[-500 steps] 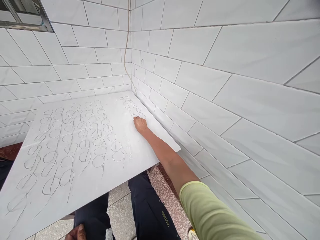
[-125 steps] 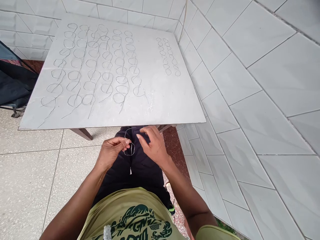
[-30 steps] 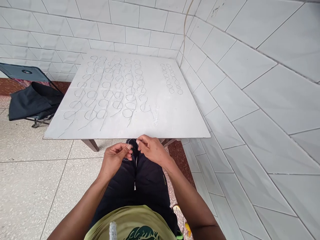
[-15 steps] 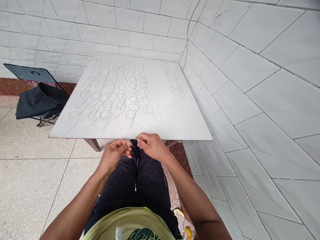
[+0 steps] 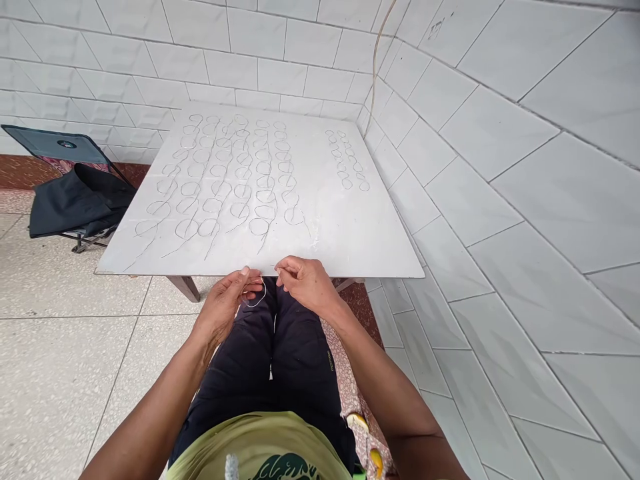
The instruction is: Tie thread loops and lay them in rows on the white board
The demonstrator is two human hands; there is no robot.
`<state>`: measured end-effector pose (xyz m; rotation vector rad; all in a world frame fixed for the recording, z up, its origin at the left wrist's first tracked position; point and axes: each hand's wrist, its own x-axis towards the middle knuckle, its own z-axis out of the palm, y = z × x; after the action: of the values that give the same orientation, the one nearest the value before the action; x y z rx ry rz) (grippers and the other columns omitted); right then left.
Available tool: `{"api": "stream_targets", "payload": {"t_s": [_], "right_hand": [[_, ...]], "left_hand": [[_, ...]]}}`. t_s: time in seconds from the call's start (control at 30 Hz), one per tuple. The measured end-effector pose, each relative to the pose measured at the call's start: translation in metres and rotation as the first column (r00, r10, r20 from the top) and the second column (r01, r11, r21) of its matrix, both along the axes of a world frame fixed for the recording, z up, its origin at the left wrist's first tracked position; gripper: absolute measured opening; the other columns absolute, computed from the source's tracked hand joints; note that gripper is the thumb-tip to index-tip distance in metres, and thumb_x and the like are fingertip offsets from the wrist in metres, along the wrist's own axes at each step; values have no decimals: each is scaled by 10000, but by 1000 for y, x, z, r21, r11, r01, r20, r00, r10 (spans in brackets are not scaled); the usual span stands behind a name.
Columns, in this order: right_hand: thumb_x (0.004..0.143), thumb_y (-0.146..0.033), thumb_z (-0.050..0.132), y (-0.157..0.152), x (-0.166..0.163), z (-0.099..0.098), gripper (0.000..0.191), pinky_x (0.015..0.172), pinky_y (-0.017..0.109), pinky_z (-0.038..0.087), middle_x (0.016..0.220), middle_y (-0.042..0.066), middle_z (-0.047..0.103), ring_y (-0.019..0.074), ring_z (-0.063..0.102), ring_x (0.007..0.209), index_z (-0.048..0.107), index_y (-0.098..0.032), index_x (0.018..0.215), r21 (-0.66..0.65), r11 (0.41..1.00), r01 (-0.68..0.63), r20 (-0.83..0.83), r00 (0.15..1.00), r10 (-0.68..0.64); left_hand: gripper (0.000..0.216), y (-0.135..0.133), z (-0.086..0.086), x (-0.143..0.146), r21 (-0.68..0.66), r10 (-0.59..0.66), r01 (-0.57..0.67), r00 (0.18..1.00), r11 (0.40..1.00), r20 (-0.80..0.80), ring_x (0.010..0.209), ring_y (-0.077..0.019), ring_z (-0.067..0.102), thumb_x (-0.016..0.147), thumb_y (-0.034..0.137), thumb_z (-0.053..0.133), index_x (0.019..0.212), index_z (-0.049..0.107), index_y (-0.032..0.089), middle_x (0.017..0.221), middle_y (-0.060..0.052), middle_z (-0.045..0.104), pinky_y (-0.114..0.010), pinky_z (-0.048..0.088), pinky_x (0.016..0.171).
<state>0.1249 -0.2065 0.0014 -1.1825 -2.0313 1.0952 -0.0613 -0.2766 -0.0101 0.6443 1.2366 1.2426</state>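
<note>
Just off the near edge of the table, my left hand (image 5: 225, 300) holds a thin wire loop (image 5: 265, 292) between thumb and fingers, and the loop hangs over my lap. A short gap to the right, my right hand (image 5: 307, 283) is closed in a pinch at the table edge. A fine wire tip seems to show at its fingertips, but most of it is too thin to follow. On the white tabletop (image 5: 345, 233), thin wire rings with long tails (image 5: 259, 227) lie in several rows.
Smaller joined rings (image 5: 346, 183) lie in two rows on the table's right side. A tiled wall (image 5: 450, 200) borders the table at the right and back. A folding chair (image 5: 75, 143) with a dark cloth (image 5: 80, 200) stands to the left. A cable (image 5: 375, 73) hangs in the corner.
My left thumb has lifted and the wire loop now hangs more openly below the fingers. My right hand has risen slightly towards the table edge, still pinched.
</note>
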Motion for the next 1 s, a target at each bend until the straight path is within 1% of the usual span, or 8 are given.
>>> {"api": "stream_targets", "payload": {"t_s": [0.17, 0.23, 0.37, 0.53, 0.67, 0.77, 0.83, 1.0], "right_hand": [[955, -252, 532, 0, -2, 2, 177, 609, 248, 442, 768, 1, 734, 130, 619, 631, 699, -207, 918, 53, 999, 4, 44, 999, -6], [954, -250, 528, 0, -3, 3, 178, 606, 247, 436, 761, -2, 728, 126, 605, 619, 699, -210, 930, 65, 998, 10, 49, 999, -13], [936, -208, 509, 1, -4, 3, 163, 645, 251, 463, 759, -14, 731, 123, 627, 626, 670, -212, 953, 33, 999, -9, 15, 1000, 9], [943, -178, 450, 2, -1, 3, 212, 679, 263, 512, 771, -15, 738, 129, 669, 633, 612, -207, 1077, -125, 987, -98, -39, 995, 93], [993, -190, 436, 2, 10, 12, 412, 800, 300, 534, 958, 22, 747, 150, 701, 812, 495, -225, 1399, -12, 969, -249, -27, 968, 248], [1017, -151, 394, 5, 21, 21, 489, 918, 343, 529, 1193, 74, 695, 175, 667, 1040, 444, -252, 1493, 178, 917, -357, 50, 934, 354], [1018, -116, 378, 9, 25, 26, 490, 972, 377, 525, 1277, 92, 659, 194, 630, 1135, 485, -260, 1474, 285, 850, -443, 141, 896, 420], [1019, -151, 478, 22, 23, 31, 360, 970, 424, 537, 1253, 108, 682, 233, 617, 1146, 606, -240, 1344, 438, 677, -592, 320, 806, 498]], "left_hand": [[583, -1, 0, -5, -102, -306, 334, 926, 937, 222, 762, -226, 704, 911, 633, 592, 1091, 715, 93, 969, -176, 732, -312, 535, 637], [545, -2, -2, -4, -80, -345, 379, 898, 922, 275, 673, -189, 665, 929, 601, 578, 1097, 711, 100, 898, -145, 711, -264, 481, 535], [440, -2, -5, -1, -64, -269, 302, 914, 951, 304, 522, -99, 492, 932, 522, 603, 1012, 717, 105, 712, -30, 558, -191, 308, 404], [387, -3, -6, 4, -75, -168, 192, 955, 979, 244, 461, -63, 360, 909, 503, 632, 807, 646, 130, 630, 20, 438, -168, 186, 374], [377, -6, -7, 4, -86, -152, 173, 967, 981, 205, 439, -54, 310, 896, 507, 645, 774, 596, 154, 610, 32, 418, -163, 137, 367], [370, -7, -5, -1, -95, -184, 205, 963, 974, 197, 426, -48, 302, 894, 502, 646, 771, 584, 159, 617, 29, 433, -162, 117, 361], [370, -6, -2, -6, -103, -223, 247, 954, 964, 203, 414, -44, 290, 891, 503, 647, 766, 584, 159, 615, 29, 438, -161, 106, 354], [386, 0, 8, -18, -126, -311, 344, 923, 930, 225, 385, -35, 242, 896, 523, 633, 774, 609, 157, 587, 35, 424, -162, 76, 339]]}}
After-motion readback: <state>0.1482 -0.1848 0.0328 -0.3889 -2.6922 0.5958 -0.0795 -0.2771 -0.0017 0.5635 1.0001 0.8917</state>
